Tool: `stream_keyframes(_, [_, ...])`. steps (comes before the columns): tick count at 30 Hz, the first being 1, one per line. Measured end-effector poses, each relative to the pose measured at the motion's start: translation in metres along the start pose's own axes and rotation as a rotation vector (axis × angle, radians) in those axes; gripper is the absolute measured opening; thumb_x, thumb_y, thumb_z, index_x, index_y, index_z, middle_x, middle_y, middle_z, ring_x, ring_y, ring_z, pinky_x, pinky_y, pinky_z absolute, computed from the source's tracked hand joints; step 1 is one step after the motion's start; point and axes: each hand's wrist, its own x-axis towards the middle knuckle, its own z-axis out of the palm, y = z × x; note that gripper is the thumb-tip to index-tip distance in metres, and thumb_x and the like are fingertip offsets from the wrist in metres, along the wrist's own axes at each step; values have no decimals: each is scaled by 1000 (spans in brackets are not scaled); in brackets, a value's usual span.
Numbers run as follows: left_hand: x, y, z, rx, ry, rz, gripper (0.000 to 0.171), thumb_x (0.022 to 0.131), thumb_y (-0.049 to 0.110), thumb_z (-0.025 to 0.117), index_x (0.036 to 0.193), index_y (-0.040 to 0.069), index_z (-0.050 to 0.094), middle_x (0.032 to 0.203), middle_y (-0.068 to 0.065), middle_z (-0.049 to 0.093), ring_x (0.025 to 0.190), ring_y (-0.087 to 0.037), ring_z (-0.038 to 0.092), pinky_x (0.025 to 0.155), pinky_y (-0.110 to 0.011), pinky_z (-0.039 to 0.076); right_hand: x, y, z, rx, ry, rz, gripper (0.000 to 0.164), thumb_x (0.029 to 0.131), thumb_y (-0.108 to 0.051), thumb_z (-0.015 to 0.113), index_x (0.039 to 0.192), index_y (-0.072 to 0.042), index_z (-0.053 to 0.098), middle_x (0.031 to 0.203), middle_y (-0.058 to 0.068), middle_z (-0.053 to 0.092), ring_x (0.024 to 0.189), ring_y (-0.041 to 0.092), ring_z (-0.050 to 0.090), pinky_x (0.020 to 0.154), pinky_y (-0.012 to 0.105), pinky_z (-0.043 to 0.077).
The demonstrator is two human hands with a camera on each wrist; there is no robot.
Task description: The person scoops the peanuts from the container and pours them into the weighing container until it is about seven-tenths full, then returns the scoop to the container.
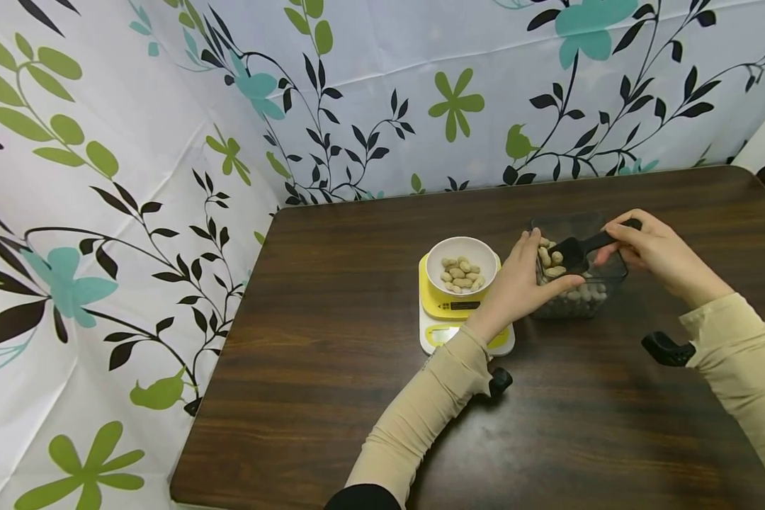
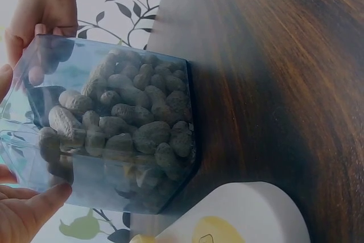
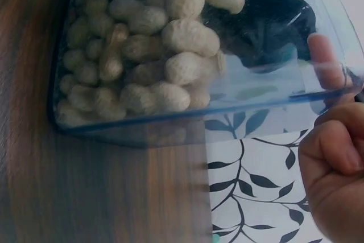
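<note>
A clear plastic container (image 2: pixel 170 64) holds many unshelled peanuts (image 2: pixel 136 112). My left hand (image 1: pixel 521 282) holds its left side, fingers at the rim and thumb (image 2: pixel 48 203) across the near wall. In my right hand (image 1: pixel 659 255) is the handle of a black scoop (image 1: pixel 572 253), gripped above the right side of the container. The scoop's blade is down inside, against the peanuts at the left. Just left of the container, a white bowl (image 1: pixel 435 268) with several peanuts (image 1: pixel 460 275) sits on a yellow and white kitchen scale (image 1: pixel 428 301), partly covered by my left wrist.
The dark wooden table (image 1: pixel 331 340) extends left and in front of the scale. Behind it hangs a white curtain (image 1: pixel 370 64) with leaf and flower prints. Black camera mounts (image 1: pixel 668 350) jut out from both wrists, low over the table.
</note>
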Motion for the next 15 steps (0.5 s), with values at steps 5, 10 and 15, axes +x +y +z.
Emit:
stream_keyframes(5, [-1, 0, -1, -8, 5, -1, 90, 85, 59, 55, 151, 18, 10, 156, 0, 20, 145, -12, 16, 112, -31, 32, -3, 2, 3, -26, 13, -87, 11, 101, -24, 37, 107, -19, 45, 68, -13, 64, 49, 17, 29, 51, 33, 27])
stream_keyframes(10, [0, 0, 0, -12, -5, -5, 89, 85, 60, 54, 151, 19, 10, 157, 1, 16, 145, -11, 16, 112, -31, 30, -4, 5, 3, 24, 28, -105, 13, 101, -24, 37, 107, -18, 47, 66, -11, 62, 49, 18, 30, 50, 33, 26])
stream_keyframes(15, [0, -1, 0, -10, 0, -2, 89, 85, 60, 54, 151, 19, 10, 157, 2, 15, 145, -10, 15, 113, -30, 29, -4, 6, 4, 265, 25, -104, 16, 100, -24, 40, 104, -10, 47, 64, -6, 57, 47, 14, 32, 49, 33, 22])
